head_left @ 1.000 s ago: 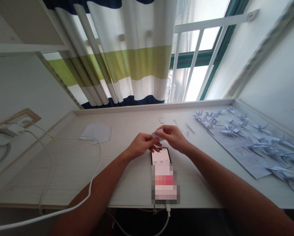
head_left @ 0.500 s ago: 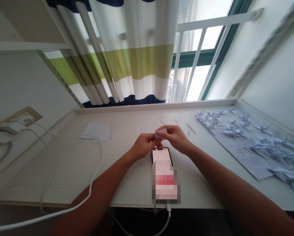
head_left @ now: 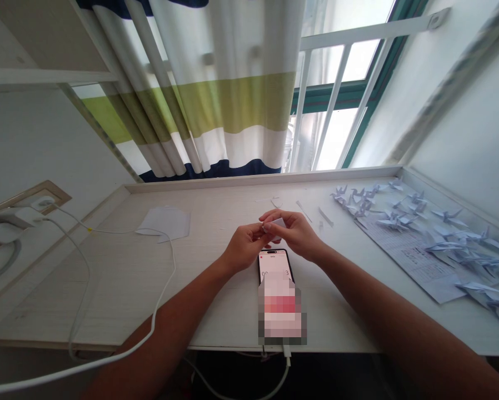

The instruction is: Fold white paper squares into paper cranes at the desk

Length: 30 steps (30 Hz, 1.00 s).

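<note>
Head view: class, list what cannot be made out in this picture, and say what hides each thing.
Small paper: mostly hidden by the fingers of the left hand and right hand.
Phone: lower part of the screen covered by a pixelated blur.
Printed sheet: text too small to read.
Paper cranes: cut off by the right edge.

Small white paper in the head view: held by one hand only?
No, the small white paper is pinched between the left hand and the right hand, with fingers of both on it.

A striped curtain (head_left: 228,94) partly covers a barred window (head_left: 337,139) behind the desk (head_left: 108,278).
</note>
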{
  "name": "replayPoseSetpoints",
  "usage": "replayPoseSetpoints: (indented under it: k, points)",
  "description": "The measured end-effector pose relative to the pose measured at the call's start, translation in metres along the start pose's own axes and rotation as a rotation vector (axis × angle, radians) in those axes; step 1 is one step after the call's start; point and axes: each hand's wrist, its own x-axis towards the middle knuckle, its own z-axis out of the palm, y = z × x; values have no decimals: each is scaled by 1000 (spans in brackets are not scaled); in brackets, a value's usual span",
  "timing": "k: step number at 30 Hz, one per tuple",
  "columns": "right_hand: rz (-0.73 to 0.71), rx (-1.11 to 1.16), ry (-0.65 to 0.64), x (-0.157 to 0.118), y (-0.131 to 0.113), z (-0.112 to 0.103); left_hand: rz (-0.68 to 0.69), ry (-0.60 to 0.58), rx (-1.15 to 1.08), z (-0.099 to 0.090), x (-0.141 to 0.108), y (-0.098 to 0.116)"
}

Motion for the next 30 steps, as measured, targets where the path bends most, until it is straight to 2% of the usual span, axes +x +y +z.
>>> replayPoseSetpoints:
  k: [4, 7, 13, 19, 22, 24, 27, 30]
  points:
    - [-5, -11, 6, 0, 2, -1, -19, 19, -3, 2, 0, -1]
    - [-16, -9, -41, -1, 2, 0, -38, 23, -22, 3, 0, -3]
    - [16, -57, -63, -1, 2, 1, -68, -83, -12, 2, 1, -8]
    - [-96, -293, 89, 1, 2, -4, -75, 62, -70, -4, 4, 1]
    - [-141, -372, 132, 2, 4, -7, -112, 66, -73, -5, 4, 4]
    - [-157, -418, 142, 2, 5, -9, -107, 95, -9, -6, 4, 5]
    - [-141, -437, 120, 2, 5, -12, -19, 205, 95, -10, 4, 6]
    - [-108, -428, 103, 2, 5, -13, 23, 239, 88, -14, 5, 6]
